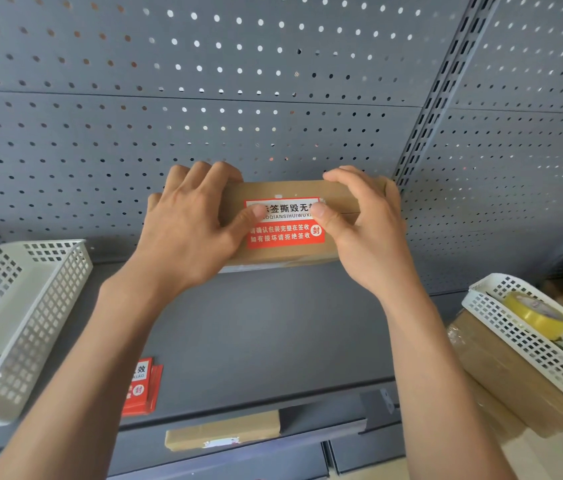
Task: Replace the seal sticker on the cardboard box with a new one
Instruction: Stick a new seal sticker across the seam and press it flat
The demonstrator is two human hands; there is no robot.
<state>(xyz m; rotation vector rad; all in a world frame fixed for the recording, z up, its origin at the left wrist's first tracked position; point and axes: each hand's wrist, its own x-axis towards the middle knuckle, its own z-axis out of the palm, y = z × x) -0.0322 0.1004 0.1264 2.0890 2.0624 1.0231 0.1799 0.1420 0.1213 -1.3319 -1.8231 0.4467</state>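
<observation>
Both hands, left hand [183, 230] and right hand [366, 233], grip the cardboard box [294, 223], thumbs pressing its seal sticker [283, 223].

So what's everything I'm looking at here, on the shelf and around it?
cardboard box: one, brown, back of shelf, held by both hands
seal sticker: one, red and white, on the box's face
spare stickers: small stack, red, front left of shelf
left basket: one, white, left side
right basket: one, white, right, on stacked brown boxes
tape roll: one, yellow, in right basket
flat box: one, brown, lower shelf
pegboard: grey, behind
left hand: thumb on sticker
right hand: thumb on sticker
</observation>
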